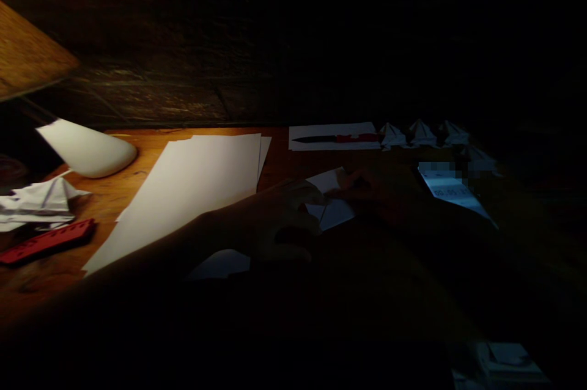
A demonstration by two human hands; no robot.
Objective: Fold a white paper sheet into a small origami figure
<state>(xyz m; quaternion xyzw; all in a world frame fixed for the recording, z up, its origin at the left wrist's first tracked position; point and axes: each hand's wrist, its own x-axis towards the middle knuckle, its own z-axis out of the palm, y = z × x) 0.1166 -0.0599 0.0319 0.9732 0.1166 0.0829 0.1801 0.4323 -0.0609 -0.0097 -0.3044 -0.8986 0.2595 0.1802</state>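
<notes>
In the dim middle of the table lies a small folded sheet of white paper (337, 214), with creased edges and flaps. My left hand (282, 216) reaches across from the lower left, its fingers curled over the paper's left side. On the opposite side, my right hand (373, 191) grips the upper right of the same paper between its fingers. Shadow hides most of both hands' fingertips. A piece of white paper (222, 264) shows below my left wrist.
Stacked white sheets (202, 170) lie left. Behind are a red-handled knife (337, 138) on paper and several folded paper shapes (422, 133). A lit phone (452, 185) is right. A lamp (92, 148), crumpled paper (41, 202) and a red object (48, 241) stand far left.
</notes>
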